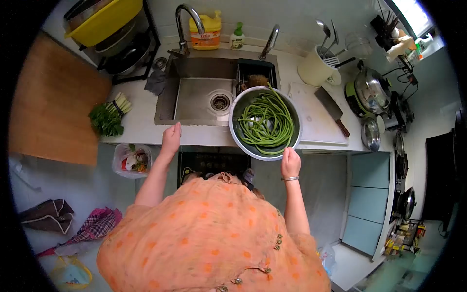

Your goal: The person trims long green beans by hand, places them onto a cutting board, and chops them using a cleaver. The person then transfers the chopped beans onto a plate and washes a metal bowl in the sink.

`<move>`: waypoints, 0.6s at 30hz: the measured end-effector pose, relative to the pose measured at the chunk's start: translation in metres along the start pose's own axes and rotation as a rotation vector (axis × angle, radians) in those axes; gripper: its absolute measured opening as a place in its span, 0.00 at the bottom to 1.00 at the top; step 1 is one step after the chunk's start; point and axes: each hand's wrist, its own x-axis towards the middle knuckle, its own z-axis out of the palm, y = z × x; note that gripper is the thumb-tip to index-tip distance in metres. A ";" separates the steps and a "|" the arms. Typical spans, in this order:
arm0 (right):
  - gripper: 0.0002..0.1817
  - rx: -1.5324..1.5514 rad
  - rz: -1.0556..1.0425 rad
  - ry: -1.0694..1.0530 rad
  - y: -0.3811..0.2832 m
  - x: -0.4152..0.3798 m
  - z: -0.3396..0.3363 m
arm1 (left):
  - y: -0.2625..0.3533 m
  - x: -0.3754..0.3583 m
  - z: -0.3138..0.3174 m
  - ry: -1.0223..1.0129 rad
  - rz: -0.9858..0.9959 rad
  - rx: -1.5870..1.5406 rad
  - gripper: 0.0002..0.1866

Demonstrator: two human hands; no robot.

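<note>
One hand, the right hand (291,163), grips the near rim of the steel bowl (239,104) of long beans (266,121); the left hand (171,138) rests open-fingered on the bench (141,129), well left.

Bottle (205,31) label too small to read; bowl (265,122) hides sink's (194,97) right part.

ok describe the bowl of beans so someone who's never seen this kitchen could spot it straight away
Start at the steel sink set in the white countertop. Just right of its drain, overhanging the counter's front edge, sits a round stainless steel bowl of long green beans; the right hand is at its near rim. The neighbouring white chopping board is flat and carries a cleaver, not greens.
</note>
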 end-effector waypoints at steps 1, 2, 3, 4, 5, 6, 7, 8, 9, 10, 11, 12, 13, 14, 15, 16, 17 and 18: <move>0.12 -0.017 0.014 0.029 0.003 -0.004 -0.002 | 0.004 -0.001 -0.001 -0.041 0.012 0.066 0.18; 0.07 -0.003 0.020 0.015 0.006 -0.007 0.000 | 0.008 -0.004 -0.001 -0.089 -0.074 0.028 0.14; 0.07 0.062 0.148 -0.077 -0.005 -0.007 -0.011 | 0.009 -0.003 0.002 -0.166 -0.147 -0.007 0.09; 0.09 0.166 0.133 -0.043 -0.010 -0.009 -0.013 | 0.010 -0.001 0.007 -0.173 0.077 0.112 0.04; 0.08 0.175 0.007 -0.013 -0.005 -0.012 -0.010 | 0.040 -0.006 0.006 -0.261 -0.084 0.028 0.03; 0.06 0.082 -0.074 0.010 -0.004 -0.017 -0.010 | 0.037 -0.001 0.003 -0.341 -0.003 0.204 0.03; 0.06 0.101 -0.141 0.083 -0.016 -0.020 -0.022 | 0.015 0.009 0.005 -0.384 0.023 0.051 0.05; 0.10 0.092 -0.182 0.086 -0.029 -0.026 -0.032 | 0.038 0.013 0.002 -0.499 0.192 0.164 0.08; 0.13 0.081 -0.205 0.192 -0.039 -0.033 -0.036 | 0.034 0.019 0.003 -0.502 0.188 0.303 0.07; 0.11 0.118 -0.192 0.229 -0.044 -0.040 -0.036 | 0.035 0.030 0.009 -0.477 0.190 0.445 0.06; 0.09 0.148 -0.206 0.291 -0.043 -0.045 -0.029 | 0.068 0.028 0.016 -0.498 0.369 0.491 0.07; 0.07 0.134 -0.214 0.291 -0.046 -0.052 -0.034 | 0.104 0.029 0.023 -0.514 0.545 0.523 0.09; 0.07 0.149 -0.199 0.316 -0.047 -0.062 -0.039 | 0.115 0.037 0.031 -0.420 0.553 0.534 0.14; 0.07 0.170 -0.190 0.340 -0.048 -0.073 -0.042 | 0.124 0.047 0.037 -0.400 0.629 0.493 0.16; 0.08 0.187 -0.147 0.371 -0.051 -0.085 -0.051 | 0.139 0.050 0.044 -0.410 0.609 0.380 0.17; 0.08 0.183 -0.126 0.385 -0.044 -0.098 -0.053 | 0.148 0.051 0.051 -0.415 0.581 0.271 0.18; 0.05 0.173 -0.046 0.348 -0.036 -0.111 -0.053 | 0.144 0.055 0.055 -0.433 0.593 0.272 0.18; 0.06 0.163 0.029 0.315 -0.031 -0.121 -0.057 | 0.147 0.056 0.063 -0.435 0.593 0.315 0.11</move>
